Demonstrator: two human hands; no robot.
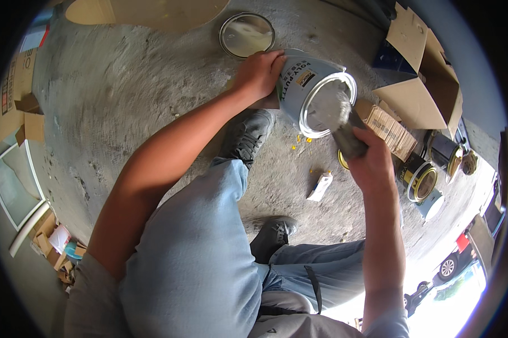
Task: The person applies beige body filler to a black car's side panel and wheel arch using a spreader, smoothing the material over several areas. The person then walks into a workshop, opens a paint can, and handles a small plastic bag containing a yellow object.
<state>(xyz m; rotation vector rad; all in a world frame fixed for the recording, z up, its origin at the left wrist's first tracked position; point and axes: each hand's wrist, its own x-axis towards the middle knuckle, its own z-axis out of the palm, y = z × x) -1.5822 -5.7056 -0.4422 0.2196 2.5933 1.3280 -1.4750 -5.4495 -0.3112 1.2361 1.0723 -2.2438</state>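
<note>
A grey-blue putty can (292, 93) is tilted on its side, its open mouth facing right. My left hand (259, 74) is closed on its bottom end. Below that hand, a flat brown piece (267, 101) shows; whether I hold it too, I cannot tell. Grey putty (323, 108) coats the inside of the can. My right hand (373, 160) grips a dark putty knife (351, 139), its putty-smeared end at the can's mouth. The loose round lid (246, 35) lies on the floor beyond my left hand.
A white tube (320, 187) and yellow bits (301, 141) lie on the concrete floor (124, 79). On the right are an open cardboard box (414, 101), a paper stack (390, 130) and several cans (422, 183). At left, another carton (14, 93) stands near a framed pane (17, 174).
</note>
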